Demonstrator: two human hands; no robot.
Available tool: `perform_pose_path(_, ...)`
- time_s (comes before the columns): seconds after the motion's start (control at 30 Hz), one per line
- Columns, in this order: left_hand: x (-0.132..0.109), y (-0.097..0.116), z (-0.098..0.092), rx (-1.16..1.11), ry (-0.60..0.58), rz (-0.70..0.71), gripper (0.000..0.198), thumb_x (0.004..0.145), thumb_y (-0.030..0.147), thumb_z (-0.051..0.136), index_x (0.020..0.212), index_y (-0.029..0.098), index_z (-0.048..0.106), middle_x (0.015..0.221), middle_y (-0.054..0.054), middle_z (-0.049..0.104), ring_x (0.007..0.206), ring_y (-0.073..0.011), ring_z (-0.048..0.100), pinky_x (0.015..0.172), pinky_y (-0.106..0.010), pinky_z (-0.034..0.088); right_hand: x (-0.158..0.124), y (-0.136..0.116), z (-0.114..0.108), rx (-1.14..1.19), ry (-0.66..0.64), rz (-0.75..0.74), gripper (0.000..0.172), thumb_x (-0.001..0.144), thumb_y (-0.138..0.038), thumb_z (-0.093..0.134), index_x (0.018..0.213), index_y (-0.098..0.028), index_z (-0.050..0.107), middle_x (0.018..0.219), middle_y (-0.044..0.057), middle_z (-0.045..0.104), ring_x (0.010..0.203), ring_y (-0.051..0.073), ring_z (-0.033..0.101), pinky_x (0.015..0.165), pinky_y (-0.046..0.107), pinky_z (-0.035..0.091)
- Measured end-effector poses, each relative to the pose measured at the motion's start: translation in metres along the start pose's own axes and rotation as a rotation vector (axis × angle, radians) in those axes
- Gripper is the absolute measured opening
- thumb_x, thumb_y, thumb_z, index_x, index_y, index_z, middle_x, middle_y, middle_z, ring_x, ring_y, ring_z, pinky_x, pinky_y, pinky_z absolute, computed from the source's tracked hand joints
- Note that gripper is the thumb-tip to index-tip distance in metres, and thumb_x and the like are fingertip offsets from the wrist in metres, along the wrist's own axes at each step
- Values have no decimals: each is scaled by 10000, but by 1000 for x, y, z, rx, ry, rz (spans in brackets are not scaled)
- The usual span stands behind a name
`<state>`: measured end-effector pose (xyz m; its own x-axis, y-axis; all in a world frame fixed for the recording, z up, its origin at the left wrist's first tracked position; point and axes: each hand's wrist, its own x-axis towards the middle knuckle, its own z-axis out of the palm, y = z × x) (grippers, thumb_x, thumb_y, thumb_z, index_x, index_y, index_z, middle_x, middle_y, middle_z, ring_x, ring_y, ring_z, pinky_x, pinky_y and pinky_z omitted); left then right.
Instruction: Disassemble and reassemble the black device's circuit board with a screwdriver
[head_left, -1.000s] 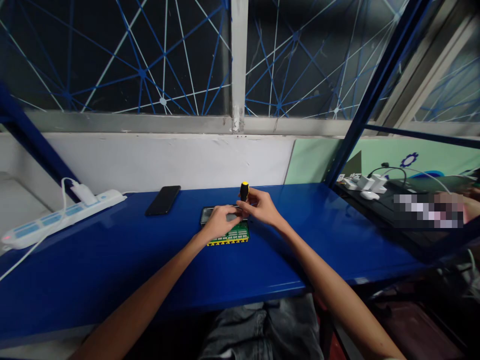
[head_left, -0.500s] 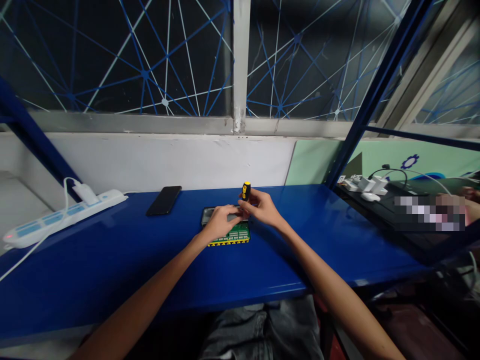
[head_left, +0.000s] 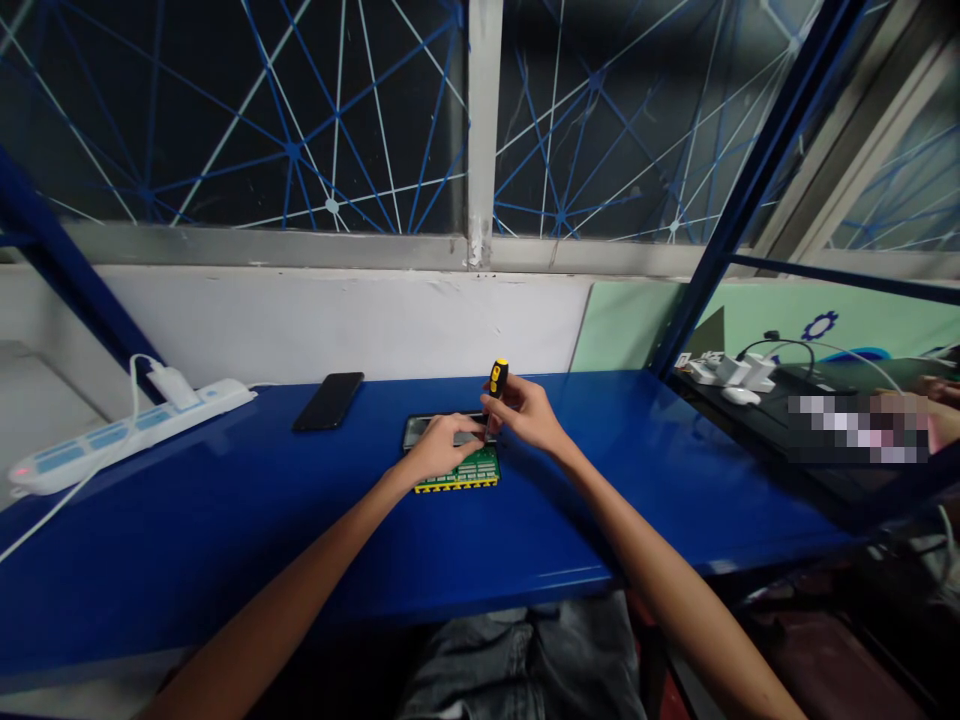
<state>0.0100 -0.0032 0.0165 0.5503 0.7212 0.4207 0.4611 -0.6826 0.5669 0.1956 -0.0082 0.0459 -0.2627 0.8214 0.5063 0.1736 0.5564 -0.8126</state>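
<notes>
A yellow and black screwdriver [head_left: 498, 377] stands nearly upright, with my right hand [head_left: 527, 411] closed around its handle. Its shaft points down at the right end of a dark rectangular frame [head_left: 415, 431]. In front of that frame lies a green circuit board [head_left: 480, 467] with a yellow toothed front edge. My left hand [head_left: 437, 447] rests over the frame and the board, its thumb and forefinger reaching towards the screwdriver's tip. Whether anything small is between those fingertips is too small to tell.
A black phone [head_left: 328, 401] lies on the blue table [head_left: 300, 540] behind and left of the board. At the far left is a white power strip [head_left: 135, 435] with cables. White chargers [head_left: 742, 370] and a person's blurred hand are at the right.
The screwdriver has tilted slightly, its handle moving a little to the right, and more of its shaft shows. My left hand has barely moved.
</notes>
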Motion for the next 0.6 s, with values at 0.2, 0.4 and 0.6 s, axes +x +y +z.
perform_pose_path(0.2, 0, -3, 2, 28, 24, -37, 175, 786, 178, 645, 923, 201, 752, 949, -35, 746, 902, -206, 672, 842, -319, 481, 2, -3, -1, 95, 36, 9, 258, 827, -399, 636, 937, -171, 583, 665, 9, 650, 495, 150, 617, 540, 302, 510)
perform_pose_path(0.4, 5, 4, 4, 46, 50, -58, 178, 798, 174, 647, 932, 201, 759, 895, -35, 751, 894, -202, 666, 856, -309, 468, 9, 1, -17, 116, 218, -28, 294, 806, -421, 654, 922, -159, 589, 677, 14, 641, 457, 130, 588, 480, 281, 495)
perform_pose_path(0.6, 33, 14, 17, 97, -10, 25, 145, 781, 160, 687, 902, 191, 762, 853, -35, 743, 792, -187, 673, 757, -290, 487, 14, 10, -41, -48, 447, -65, 235, 821, -409, 629, 834, -177, 588, 600, 0, 624, 450, 135, 584, 488, 278, 487)
